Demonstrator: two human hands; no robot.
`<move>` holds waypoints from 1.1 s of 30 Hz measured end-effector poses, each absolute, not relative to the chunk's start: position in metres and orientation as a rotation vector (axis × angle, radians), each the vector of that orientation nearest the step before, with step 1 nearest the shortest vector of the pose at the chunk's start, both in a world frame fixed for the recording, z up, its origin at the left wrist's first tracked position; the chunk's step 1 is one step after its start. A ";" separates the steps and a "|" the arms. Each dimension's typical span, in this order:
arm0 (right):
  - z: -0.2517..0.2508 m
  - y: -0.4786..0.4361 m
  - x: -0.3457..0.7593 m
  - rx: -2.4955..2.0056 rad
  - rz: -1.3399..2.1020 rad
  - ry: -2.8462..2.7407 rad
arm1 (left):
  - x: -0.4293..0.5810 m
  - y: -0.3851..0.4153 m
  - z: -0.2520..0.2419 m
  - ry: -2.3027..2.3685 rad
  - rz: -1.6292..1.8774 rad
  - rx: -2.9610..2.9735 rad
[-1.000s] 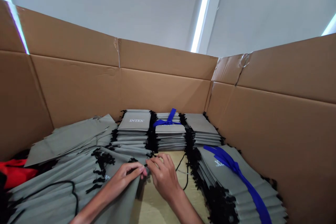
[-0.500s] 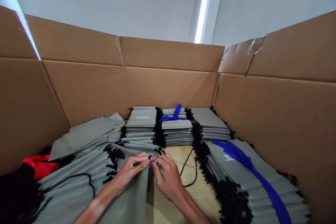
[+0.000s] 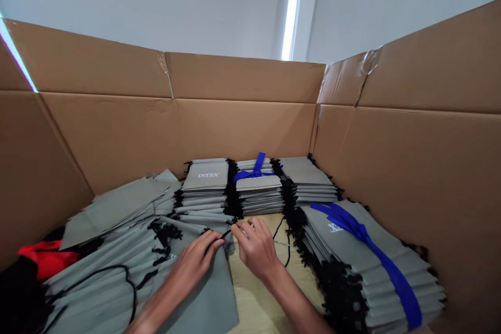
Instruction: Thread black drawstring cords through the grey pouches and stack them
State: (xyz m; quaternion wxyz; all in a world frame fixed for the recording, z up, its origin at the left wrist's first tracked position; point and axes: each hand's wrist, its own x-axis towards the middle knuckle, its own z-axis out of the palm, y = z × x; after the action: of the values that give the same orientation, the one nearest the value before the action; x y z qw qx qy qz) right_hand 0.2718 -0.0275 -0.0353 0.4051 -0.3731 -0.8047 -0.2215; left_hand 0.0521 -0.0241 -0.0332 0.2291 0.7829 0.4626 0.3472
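My left hand (image 3: 198, 255) is closed in a pinch at the top corner of a grey fabric pouch (image 3: 213, 295). From its fingertips a short length of black cord (image 3: 226, 234) runs to my right hand (image 3: 256, 249), whose thumb and fingers grip the other end. The pouch hangs flat below my left hand, over the wooden surface. To the left lies a fanned pile of grey pouches (image 3: 102, 292) with knotted black cord ends. My fingers partly hide the cord.
Cardboard walls (image 3: 242, 125) stand at the back and both sides. Along the back are stacks of grey pouches (image 3: 207, 182), one with INTEX print. A blue strap (image 3: 364, 235) ties the right-hand stack. Red cloth (image 3: 47, 258) lies at far left.
My hands have drawn slightly apart, and a stretch of black cord now shows between them. The pouch's lower edge has swung to the right. The view has shifted a little.
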 end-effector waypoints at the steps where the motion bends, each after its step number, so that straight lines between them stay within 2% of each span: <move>1: -0.034 -0.027 0.274 -0.931 -0.562 -2.039 | 0.053 -0.025 -0.033 1.272 0.964 2.146; 7: -0.034 -0.022 0.281 -0.964 -0.490 -2.011 | 0.056 -0.026 -0.017 1.073 0.957 1.956; 13: -0.048 -0.035 0.251 -0.913 -0.071 -1.938 | 0.052 -0.023 -0.010 0.968 1.118 1.759; 25: -0.053 -0.043 0.246 -1.107 0.312 -1.819 | 0.049 -0.018 -0.045 0.997 1.156 2.395; 33: -0.033 -0.047 0.259 -0.970 0.601 -1.694 | 0.063 -0.025 -0.031 0.965 1.162 2.042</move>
State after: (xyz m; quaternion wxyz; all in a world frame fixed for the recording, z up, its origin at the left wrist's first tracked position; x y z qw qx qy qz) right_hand 0.2588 -0.0467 -0.0333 0.5222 -0.4050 -0.7074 0.2509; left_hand 0.0629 -0.0246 -0.0312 0.2964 0.7678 0.3630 0.4369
